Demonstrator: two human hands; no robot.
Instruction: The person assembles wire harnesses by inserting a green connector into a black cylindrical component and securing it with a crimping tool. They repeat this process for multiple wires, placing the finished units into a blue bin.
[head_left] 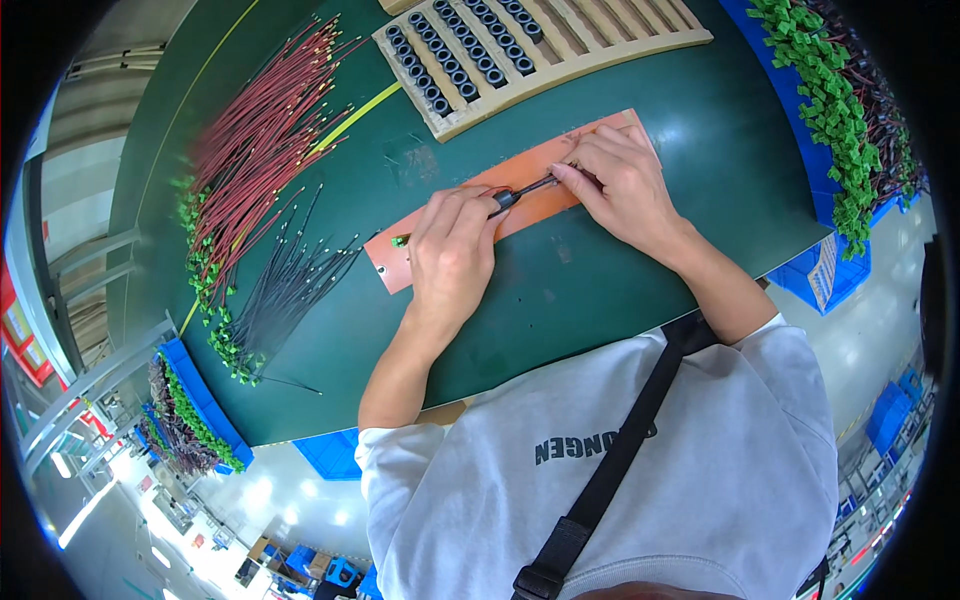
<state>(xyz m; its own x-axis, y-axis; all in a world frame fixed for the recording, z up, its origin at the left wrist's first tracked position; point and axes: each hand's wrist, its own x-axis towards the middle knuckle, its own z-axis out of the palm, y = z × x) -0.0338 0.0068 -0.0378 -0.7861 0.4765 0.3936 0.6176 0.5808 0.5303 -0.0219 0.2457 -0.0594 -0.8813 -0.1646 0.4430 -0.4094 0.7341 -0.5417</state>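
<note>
Above a long orange board [545,205], both of my hands are busy with a cable. My left hand [450,250] is closed around a short black cylinder [506,199]. Past its far-left side, a small green connector [400,241] shows on the board. Dark wires [541,184] run from the cylinder to my right hand [625,185], whose thumb and fingers pinch them near the board's right end. Inside my left fist the cable is hidden.
A wooden slotted tray [590,52] with rows of black rings [490,75] stands at the back. Red wires [265,140] and black wires [290,275] with green connectors lie at left. Blue bins [815,150] of green connectors [830,110] line the right edge.
</note>
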